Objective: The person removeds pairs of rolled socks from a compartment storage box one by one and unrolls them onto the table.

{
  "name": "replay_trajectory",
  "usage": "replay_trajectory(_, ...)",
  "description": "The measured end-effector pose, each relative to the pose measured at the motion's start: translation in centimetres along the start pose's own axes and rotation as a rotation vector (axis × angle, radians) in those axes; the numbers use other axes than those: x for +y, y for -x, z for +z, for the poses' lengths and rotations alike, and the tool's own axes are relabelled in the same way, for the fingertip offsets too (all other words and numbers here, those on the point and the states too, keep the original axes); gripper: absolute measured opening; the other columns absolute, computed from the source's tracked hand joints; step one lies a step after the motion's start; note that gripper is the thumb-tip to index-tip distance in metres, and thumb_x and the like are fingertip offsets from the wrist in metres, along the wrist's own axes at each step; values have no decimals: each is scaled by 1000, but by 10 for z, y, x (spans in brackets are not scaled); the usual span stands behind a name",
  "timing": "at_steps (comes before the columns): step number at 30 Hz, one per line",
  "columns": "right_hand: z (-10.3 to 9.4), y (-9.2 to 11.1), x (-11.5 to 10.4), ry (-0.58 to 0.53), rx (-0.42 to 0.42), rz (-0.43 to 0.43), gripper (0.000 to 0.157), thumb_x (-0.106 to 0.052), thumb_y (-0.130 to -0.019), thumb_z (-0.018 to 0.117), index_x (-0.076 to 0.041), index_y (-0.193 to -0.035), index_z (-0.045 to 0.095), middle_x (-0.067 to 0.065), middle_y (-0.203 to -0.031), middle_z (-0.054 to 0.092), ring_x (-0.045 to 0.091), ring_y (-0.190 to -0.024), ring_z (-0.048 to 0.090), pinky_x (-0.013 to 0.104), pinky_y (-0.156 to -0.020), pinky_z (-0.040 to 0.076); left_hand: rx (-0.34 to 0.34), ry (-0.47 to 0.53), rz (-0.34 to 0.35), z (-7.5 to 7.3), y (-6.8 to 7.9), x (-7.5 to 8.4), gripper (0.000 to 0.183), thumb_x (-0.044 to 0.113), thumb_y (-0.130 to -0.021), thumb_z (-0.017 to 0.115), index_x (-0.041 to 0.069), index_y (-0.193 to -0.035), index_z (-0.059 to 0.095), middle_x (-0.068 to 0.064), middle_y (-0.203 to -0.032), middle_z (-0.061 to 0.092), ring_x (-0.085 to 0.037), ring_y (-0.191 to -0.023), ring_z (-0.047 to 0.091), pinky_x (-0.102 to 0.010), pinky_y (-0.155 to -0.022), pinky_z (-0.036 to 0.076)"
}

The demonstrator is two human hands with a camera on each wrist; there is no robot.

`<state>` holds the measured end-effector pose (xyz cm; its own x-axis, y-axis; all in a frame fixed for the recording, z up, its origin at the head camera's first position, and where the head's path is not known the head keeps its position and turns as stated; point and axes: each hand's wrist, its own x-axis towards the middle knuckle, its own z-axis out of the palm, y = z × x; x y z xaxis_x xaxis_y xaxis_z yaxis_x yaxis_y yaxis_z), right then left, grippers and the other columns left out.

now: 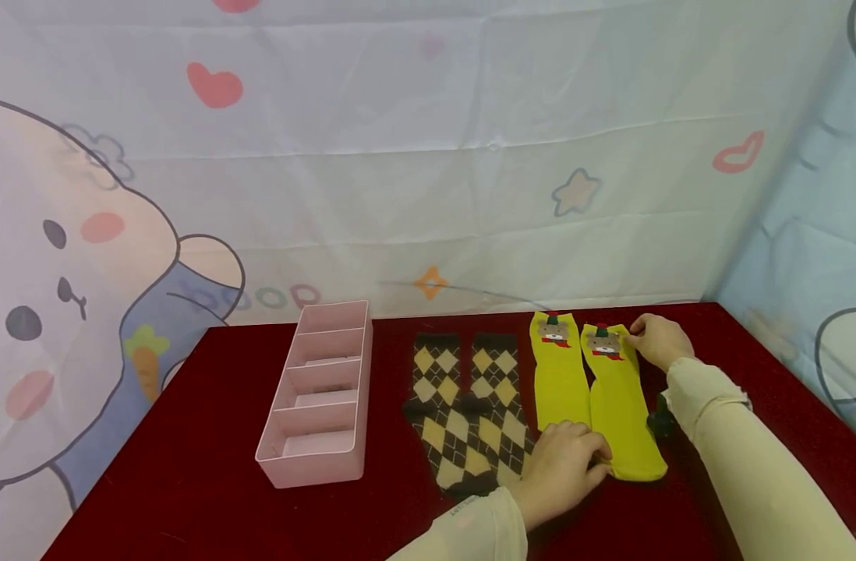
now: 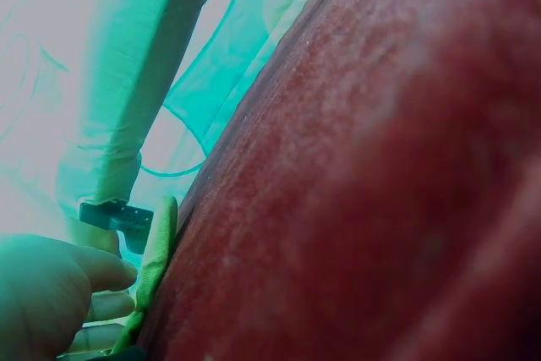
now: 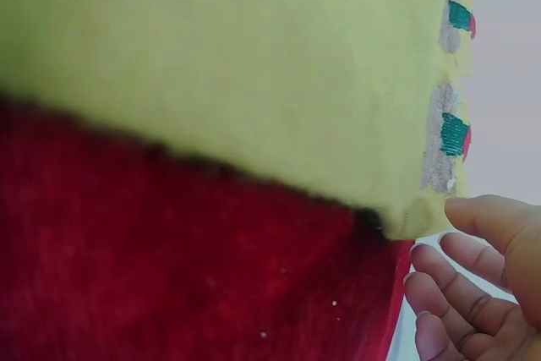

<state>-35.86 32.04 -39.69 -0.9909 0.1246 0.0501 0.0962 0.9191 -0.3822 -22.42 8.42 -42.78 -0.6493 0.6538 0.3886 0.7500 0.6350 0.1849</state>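
Observation:
Two yellow socks (image 1: pixel 561 382) with a bear near each cuff lie side by side at the table's right. My left hand (image 1: pixel 563 466) is bent over the toe end of the left one, covering its tip. In the left wrist view, that thumb and fingers (image 2: pixel 103 272) are against a yellow sock edge (image 2: pixel 156 251). At the far end, my right hand (image 1: pixel 661 343) touches the cuff corner of the right yellow sock (image 1: pixel 620 413). The right wrist view shows the thumb (image 3: pixel 486 216) at this corner, the other fingers loosely bent below it.
Left of the yellow socks lie two argyle socks (image 1: pixel 438 389) with dark cuffs, slightly overlapping. A pink box (image 1: pixel 361 436) with several compartments stands farther left on the dark red tabletop (image 1: pixel 210 467). A patterned cloth (image 1: pixel 400 156) hangs behind the table.

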Motion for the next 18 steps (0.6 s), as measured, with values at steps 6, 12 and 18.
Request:
replay_trajectory(6,0,-4,-2,-3,4,-2,35,-22,-88,54,6,-108,51,24,-98,59,28,-77,57,38,-67,48,17,-21,6,-2,0,-5,6,34,-81,63,31,-85,66,19,-82,59,2,-76,51,-9,-66,30)
replay_trajectory(12,-3,-4,-1,5,-2,-15,41,-26,-88,54,8,-111,50,26,-103,58,33,-83,56,44,-70,46,3,-108,32,-6,-1,-9,11,38,-81,62,31,-89,64,18,-85,59,0,-80,52,-12,-69,33)
replay_trajectory(18,-2,1,1,1,3,-28,41,-26,-88,51,8,-112,50,27,-104,59,35,-85,58,45,-72,47,-18,-184,33,-13,0,-13,15,40,-82,60,31,-93,63,17,-91,59,-2,-85,52,-16,-72,34)
